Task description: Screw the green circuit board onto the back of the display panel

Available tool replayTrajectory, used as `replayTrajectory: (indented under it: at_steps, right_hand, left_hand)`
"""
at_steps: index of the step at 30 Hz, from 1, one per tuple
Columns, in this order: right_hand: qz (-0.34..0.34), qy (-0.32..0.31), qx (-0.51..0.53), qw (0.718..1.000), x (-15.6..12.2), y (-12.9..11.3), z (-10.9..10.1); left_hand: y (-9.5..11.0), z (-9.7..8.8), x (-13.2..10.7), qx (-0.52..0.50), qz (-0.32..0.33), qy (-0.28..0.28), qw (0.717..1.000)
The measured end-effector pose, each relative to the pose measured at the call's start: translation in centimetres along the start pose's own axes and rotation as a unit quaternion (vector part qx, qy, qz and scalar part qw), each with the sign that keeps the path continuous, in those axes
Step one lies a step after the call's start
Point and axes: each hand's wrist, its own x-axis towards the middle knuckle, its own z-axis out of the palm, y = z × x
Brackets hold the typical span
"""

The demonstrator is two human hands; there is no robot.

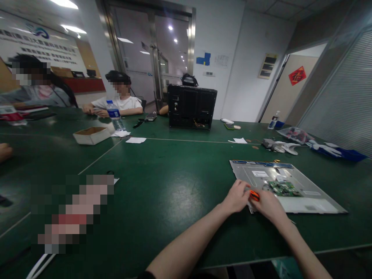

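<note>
A grey metal panel [302, 201], the back of a flat screen, lies on the green table [162, 186] at the right, with a green circuit board [283, 188] mounted on it. Both my hands meet at its near left corner. My left hand [236, 197] is curled with closed fingers at the panel's edge. My right hand [269, 205] is also closed, and a small orange and black tool [254, 195] shows between the two hands. Which hand grips the tool is hidden.
A black computer case [192, 106] stands at the far middle. A cardboard box [91, 135] and water bottle [114, 115] sit far left near two seated people. White gloves [286, 147], blue bags [345, 154] and paper scraps lie behind the panel.
</note>
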Motion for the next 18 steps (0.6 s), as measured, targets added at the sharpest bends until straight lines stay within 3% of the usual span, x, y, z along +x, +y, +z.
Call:
replayTrajectory:
  at_steps: [6, 11, 15, 18]
  right_hand:
    - [0.063, -0.005, -0.037, 0.997, -0.2, -2.0, -0.3]
    - [0.083, -0.008, -0.059, 0.995, 0.5, -2.1, 0.0]
    - [0.124, -0.007, -0.065, 0.990, 1.0, -0.1, 0.6]
    - [0.160, 0.004, -0.065, 0.985, 1.3, 3.1, 0.3]
  left_hand:
    - [-0.6, -0.9, -1.5, -0.002, -0.020, 0.030, 0.999]
    - [1.0, -3.0, -5.6, 0.049, 0.011, -0.020, 0.999]
    - [2.9, -5.0, -10.6, 0.082, 0.037, -0.054, 0.994]
    - [2.6, -5.5, -14.5, 0.109, 0.061, -0.052, 0.991]
